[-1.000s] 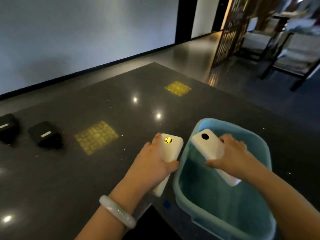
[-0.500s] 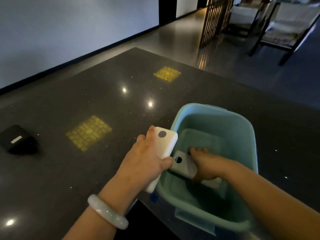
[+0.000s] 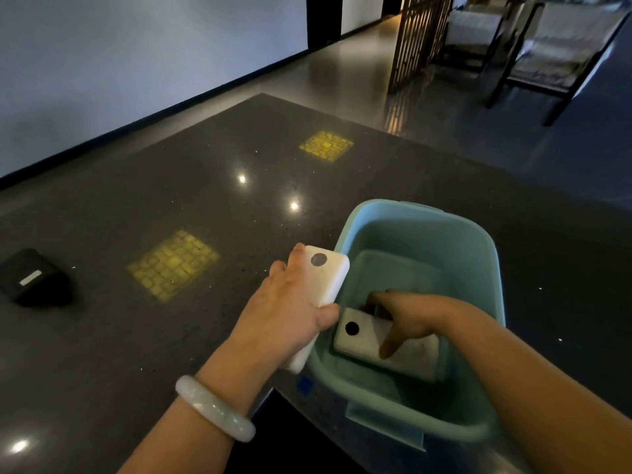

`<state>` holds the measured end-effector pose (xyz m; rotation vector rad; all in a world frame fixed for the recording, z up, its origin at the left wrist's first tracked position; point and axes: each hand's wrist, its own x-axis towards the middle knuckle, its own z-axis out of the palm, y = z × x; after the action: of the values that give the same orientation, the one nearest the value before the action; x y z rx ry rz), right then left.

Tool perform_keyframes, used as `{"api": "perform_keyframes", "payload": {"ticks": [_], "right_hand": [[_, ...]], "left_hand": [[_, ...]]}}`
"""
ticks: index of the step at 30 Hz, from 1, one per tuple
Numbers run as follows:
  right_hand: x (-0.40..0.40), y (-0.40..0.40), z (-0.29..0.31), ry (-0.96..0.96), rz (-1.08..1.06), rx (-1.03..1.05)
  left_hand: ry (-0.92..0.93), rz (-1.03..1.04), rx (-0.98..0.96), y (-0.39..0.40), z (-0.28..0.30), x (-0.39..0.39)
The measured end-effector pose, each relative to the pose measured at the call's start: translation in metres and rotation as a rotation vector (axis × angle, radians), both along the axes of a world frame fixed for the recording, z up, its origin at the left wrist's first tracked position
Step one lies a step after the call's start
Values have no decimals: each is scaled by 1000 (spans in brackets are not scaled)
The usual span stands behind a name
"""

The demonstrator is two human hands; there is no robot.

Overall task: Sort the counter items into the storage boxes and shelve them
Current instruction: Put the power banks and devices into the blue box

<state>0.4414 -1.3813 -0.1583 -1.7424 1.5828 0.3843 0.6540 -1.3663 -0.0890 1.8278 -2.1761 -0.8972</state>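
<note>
Looks like a lobby or lounge, dark polished stone counter (image 3: 143,206), wooden lattice screen (image 3: 419,35) at 1 o'clock, cushioned armchairs (image 3: 561,53) at 2 o'clock, glossy floor (image 3: 342,73).

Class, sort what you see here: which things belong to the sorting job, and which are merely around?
Belongs to the job:
white device in the left hand
white device in the bin
blue-green storage bin
black box on the counter

Merely around:
bracelet
wooden chairs
lattice screen

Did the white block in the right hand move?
Yes. The white block went down from above the blue bin's rim to its floor, under the right hand.
</note>
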Motion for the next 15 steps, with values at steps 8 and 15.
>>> {"api": "perform_keyframes", "payload": {"ticks": [8,15], "right_hand": [[3,2,-5,5,82,105],[4,4,-7,-31,103,113]], "left_hand": [[-4,9,-6,1,1,0],[-22,1,-19,0,-1,0]]}}
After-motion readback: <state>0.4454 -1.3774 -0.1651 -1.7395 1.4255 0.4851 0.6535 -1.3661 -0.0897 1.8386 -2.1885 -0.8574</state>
